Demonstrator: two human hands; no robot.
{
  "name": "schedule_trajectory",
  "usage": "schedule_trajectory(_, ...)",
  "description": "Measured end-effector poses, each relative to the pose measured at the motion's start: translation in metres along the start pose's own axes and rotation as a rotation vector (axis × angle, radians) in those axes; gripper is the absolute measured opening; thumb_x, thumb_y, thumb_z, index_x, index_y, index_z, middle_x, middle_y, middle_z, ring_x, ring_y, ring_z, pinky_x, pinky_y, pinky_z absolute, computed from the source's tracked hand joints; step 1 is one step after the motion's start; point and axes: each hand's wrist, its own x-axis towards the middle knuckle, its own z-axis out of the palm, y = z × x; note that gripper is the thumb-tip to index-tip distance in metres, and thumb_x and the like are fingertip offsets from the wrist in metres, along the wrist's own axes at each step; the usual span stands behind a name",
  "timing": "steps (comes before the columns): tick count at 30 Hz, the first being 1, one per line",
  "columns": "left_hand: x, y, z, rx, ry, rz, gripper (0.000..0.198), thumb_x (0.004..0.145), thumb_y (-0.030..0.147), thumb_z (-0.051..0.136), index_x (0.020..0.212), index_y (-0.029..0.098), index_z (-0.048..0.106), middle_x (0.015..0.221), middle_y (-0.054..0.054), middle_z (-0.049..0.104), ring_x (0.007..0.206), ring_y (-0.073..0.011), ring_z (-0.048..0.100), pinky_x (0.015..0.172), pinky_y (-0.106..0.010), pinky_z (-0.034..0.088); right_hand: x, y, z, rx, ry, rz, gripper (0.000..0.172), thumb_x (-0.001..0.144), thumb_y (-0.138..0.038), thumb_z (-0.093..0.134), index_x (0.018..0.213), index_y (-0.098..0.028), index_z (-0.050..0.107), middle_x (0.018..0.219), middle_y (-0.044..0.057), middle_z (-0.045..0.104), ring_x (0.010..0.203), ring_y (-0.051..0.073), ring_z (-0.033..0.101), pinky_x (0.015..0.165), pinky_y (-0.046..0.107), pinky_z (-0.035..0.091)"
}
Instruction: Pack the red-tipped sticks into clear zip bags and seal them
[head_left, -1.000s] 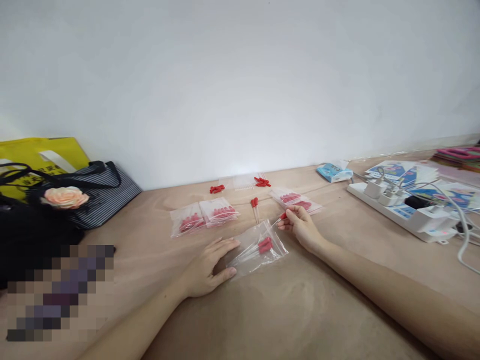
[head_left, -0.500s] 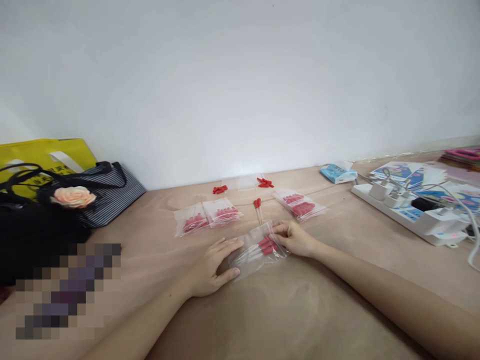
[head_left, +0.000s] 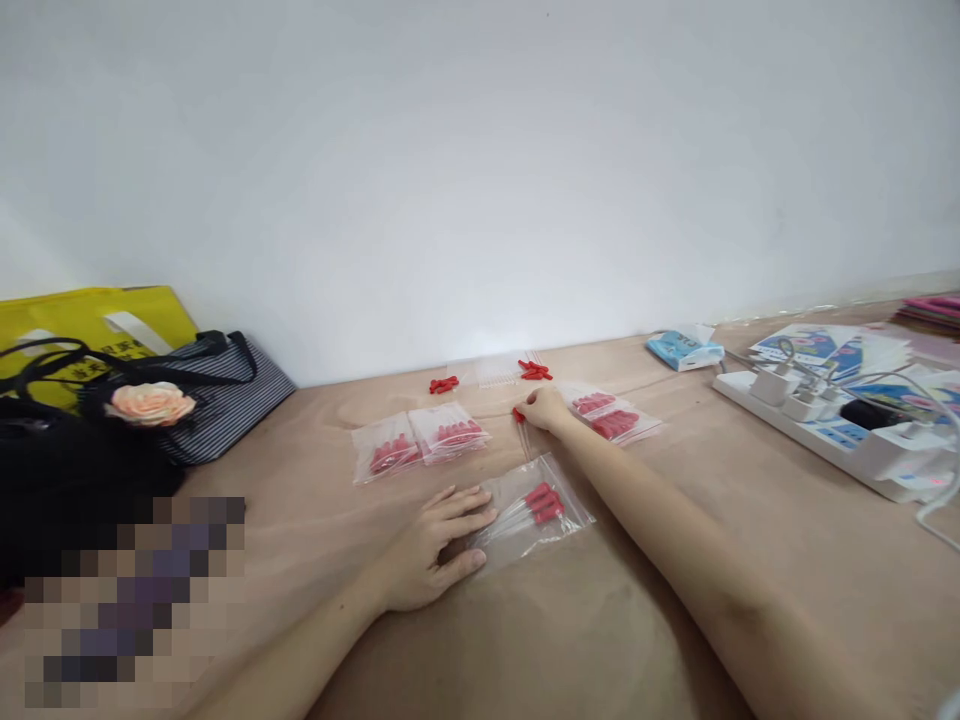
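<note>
My left hand (head_left: 431, 545) rests on the near end of a clear zip bag (head_left: 536, 505) that holds a few red-capped clear sticks; its thumb and fingers pinch the bag's edge. My right hand (head_left: 546, 408) reaches farther out, its fingertips closed on loose red-capped sticks (head_left: 519, 416) lying on the wooden table (head_left: 615, 620). Two filled bags (head_left: 420, 443) lie to the left of that hand, and another pair of filled bags (head_left: 607, 410) lies to its right.
Loose red caps (head_left: 444, 384) and clear sticks (head_left: 495, 372) lie by the white wall. A striped bag with a pink rose (head_left: 150, 403) and a yellow bag (head_left: 82, 320) sit at left. A power strip with chargers (head_left: 832, 430), a blue tissue pack (head_left: 684, 350) and printed papers lie at right.
My right hand left the open end of the near bag and moved away from me to the loose red-capped sticks. My left hand stayed on the bag.
</note>
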Motion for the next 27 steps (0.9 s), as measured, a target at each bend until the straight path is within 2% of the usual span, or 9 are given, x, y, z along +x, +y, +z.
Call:
schedule_trajectory(4, -0.001, -0.001, 0.0, -0.008, 0.011, 0.011, 0.043, 0.087, 0.039, 0.044, 0.129, 0.029, 0.041, 0.138, -0.003, 0.037, 0.128, -0.0216, 0.031, 0.107, -0.047, 0.018, 0.007, 0.004, 0.007, 0.108, -0.002, 0.078, 0.011, 0.057, -0.018, 0.06, 0.049, -0.017, 0.053, 0.041, 0.0, 0.049, 0.042, 0.014, 0.049, 0.042, 0.023, 0.036)
schedule_trajectory(7, 0.0, -0.001, 0.001, -0.023, 0.021, 0.009, 0.043, 0.086, 0.039, 0.045, 0.128, 0.029, 0.041, 0.138, -0.003, 0.037, 0.128, -0.0231, 0.03, 0.107, -0.049, 0.019, 0.004, 0.007, -0.001, 0.214, 0.013, 0.091, 0.008, 0.062, -0.019, 0.057, 0.055, -0.018, 0.053, 0.036, -0.003, 0.044, 0.036, 0.011, 0.043, 0.037, 0.022, 0.033)
schedule_trajectory(9, 0.0, -0.001, 0.002, -0.029, 0.018, -0.002, 0.044, 0.086, 0.039, 0.046, 0.128, 0.028, 0.042, 0.138, -0.003, 0.037, 0.128, -0.0238, 0.03, 0.106, -0.049, 0.019, -0.004, 0.01, -0.012, 0.293, 0.053, 0.068, 0.006, 0.068, -0.022, 0.053, 0.069, -0.017, 0.055, 0.043, -0.003, 0.048, 0.037, 0.01, 0.044, 0.037, 0.02, 0.034)
schedule_trajectory(11, 0.0, 0.0, 0.001, -0.031, 0.014, -0.003, 0.043, 0.086, 0.039, 0.045, 0.127, 0.028, 0.042, 0.138, -0.004, 0.037, 0.128, -0.0237, 0.03, 0.107, -0.049, 0.019, -0.018, 0.014, -0.026, 0.37, 0.117, 0.025, 0.019, 0.074, -0.027, 0.047, 0.089, -0.017, 0.051, 0.057, -0.002, 0.055, 0.042, 0.008, 0.047, 0.04, 0.019, 0.038)
schedule_trajectory(13, 0.001, 0.0, 0.001, -0.033, 0.012, -0.001, 0.043, 0.086, 0.039, 0.045, 0.127, 0.028, 0.043, 0.137, -0.004, 0.037, 0.128, -0.0236, 0.03, 0.106, -0.05, 0.019, -0.035, 0.021, -0.04, 0.439, 0.191, -0.038, 0.026, 0.078, -0.033, 0.043, 0.099, -0.019, 0.045, 0.07, -0.001, 0.056, 0.047, 0.007, 0.048, 0.043, 0.019, 0.04)
schedule_trajectory(15, 0.001, 0.0, 0.001, -0.038, 0.02, 0.006, 0.042, 0.086, 0.039, 0.046, 0.127, 0.028, 0.043, 0.137, -0.003, 0.037, 0.128, -0.0235, 0.031, 0.106, -0.05, 0.019, -0.052, 0.031, -0.051, 0.591, 0.291, -0.143, 0.03, 0.077, -0.04, 0.046, 0.098, -0.019, 0.044, 0.071, -0.002, 0.054, 0.046, 0.007, 0.046, 0.04, 0.018, 0.037)
schedule_trajectory(18, 0.001, 0.0, 0.002, -0.038, 0.04, 0.017, 0.041, 0.086, 0.039, 0.047, 0.126, 0.03, 0.044, 0.137, -0.003, 0.039, 0.128, -0.0236, 0.031, 0.106, -0.05, 0.019, -0.073, 0.044, -0.06, 0.73, 0.335, -0.124, 0.035, 0.074, -0.048, 0.049, 0.096, -0.021, 0.043, 0.068, -0.004, 0.052, 0.042, 0.006, 0.041, 0.036, 0.017, 0.032)
schedule_trajectory(23, 0.001, 0.001, 0.001, -0.026, 0.033, 0.003, 0.041, 0.086, 0.038, 0.046, 0.126, 0.029, 0.044, 0.137, -0.003, 0.038, 0.128, -0.0236, 0.03, 0.106, -0.049, 0.019, -0.084, 0.053, -0.056, 0.832, 0.337, -0.066, 0.031, 0.071, -0.048, 0.053, 0.085, -0.021, 0.043, 0.062, -0.006, 0.048, 0.041, 0.006, 0.04, 0.035, 0.018, 0.03)
schedule_trajectory(27, 0.002, 0.003, 0.0, -0.012, 0.018, -0.008, 0.041, 0.086, 0.038, 0.045, 0.126, 0.029, 0.044, 0.137, -0.002, 0.039, 0.128, -0.0236, 0.031, 0.106, -0.049, 0.02, -0.085, 0.053, -0.048, 0.862, 0.313, -0.054, 0.028, 0.071, -0.045, 0.053, 0.081, -0.022, 0.041, 0.062, -0.005, 0.05, 0.043, 0.008, 0.044, 0.038, 0.02, 0.035)
